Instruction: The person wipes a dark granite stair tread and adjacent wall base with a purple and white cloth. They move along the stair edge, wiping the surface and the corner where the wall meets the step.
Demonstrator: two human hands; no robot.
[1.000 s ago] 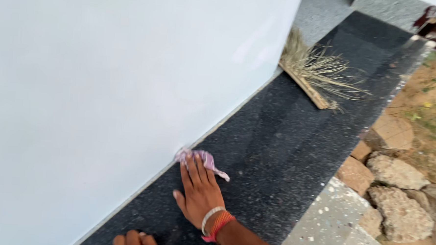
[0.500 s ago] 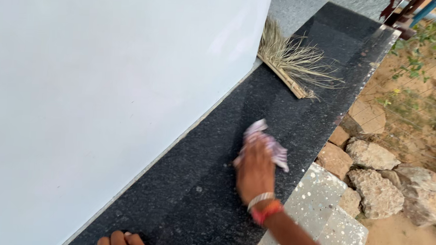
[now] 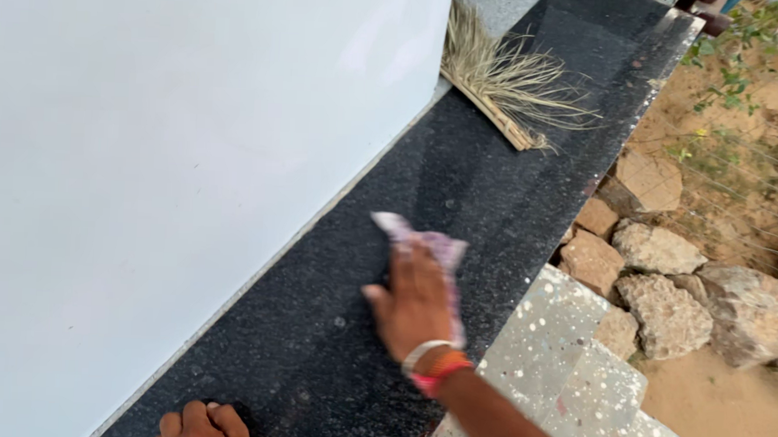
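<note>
The right hand point(image 3: 416, 303) lies palm down on a pale purple cloth point(image 3: 431, 247), its fingers spread flat and pressing the cloth against a dark speckled stone ledge point(image 3: 331, 347); the cloth sticks out beyond the fingertips and along the outer side of the hand, about midway across the ledge. Pale and red bangles point(image 3: 435, 369) circle the wrist. The left hand point(image 3: 203, 424) shows only at the bottom edge, its fingers curled and resting on the ledge close to a white wall point(image 3: 165, 147) that runs along the ledge's inner side; whether it grips anything I cannot tell. Farther along the ledge, well apart from the cloth, a straw broom point(image 3: 504, 79) lies by the corner of the wall. Beside the outer edge sit a paint-spattered grey slab point(image 3: 566, 357) and rough stones point(image 3: 658, 256) on sandy ground.
</note>
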